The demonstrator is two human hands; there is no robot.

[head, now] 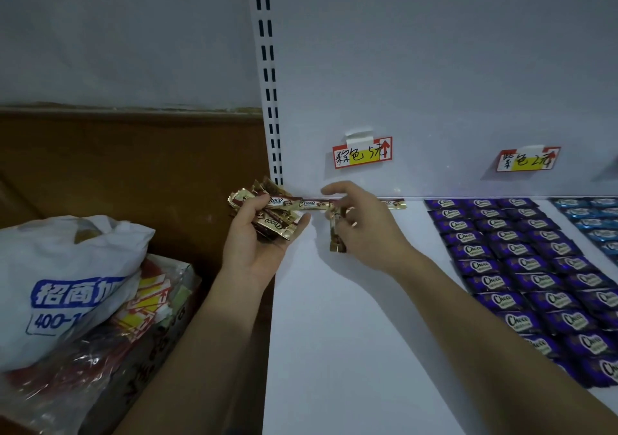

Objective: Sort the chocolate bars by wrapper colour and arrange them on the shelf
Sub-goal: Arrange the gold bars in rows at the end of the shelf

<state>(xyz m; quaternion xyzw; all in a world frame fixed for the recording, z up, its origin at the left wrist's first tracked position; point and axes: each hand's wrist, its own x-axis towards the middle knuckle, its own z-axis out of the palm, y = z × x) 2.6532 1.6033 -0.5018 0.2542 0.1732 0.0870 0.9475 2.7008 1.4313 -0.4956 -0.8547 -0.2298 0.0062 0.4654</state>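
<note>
Both hands are busy over the left end of the white shelf (351, 351). The left hand (257, 237) is palm up, fingers curled round a bunch (277, 215) of brown-and-gold chocolate bars that fan out past its thumb. The right hand (363, 220) pinches a single brown bar (336, 234) by its top end between thumb and fingertips, so it hangs nearly upright with its lower end close to the shelf (whether it touches I cannot tell).

Behind the hands a back row (314, 203) of the same brown bars lies end to end along the rear edge of the shelf, right against the back panel. To the right, well apart from the hands, purple bars (521, 267) lie flat in neat columns running from the back panel toward the front, and just beyond them blue bars (592, 220) begin at the picture's edge.

Two handwritten price labels are taped on the back panel: the left label (363, 152) above the brown row, the right label (528, 159) above the purple bars. A slotted upright (269, 83) marks the shelf's left side. Off to the left sits a white plastic bag (67, 284) with blue print, resting on a clear pack of red-and-yellow tags (143, 304).
</note>
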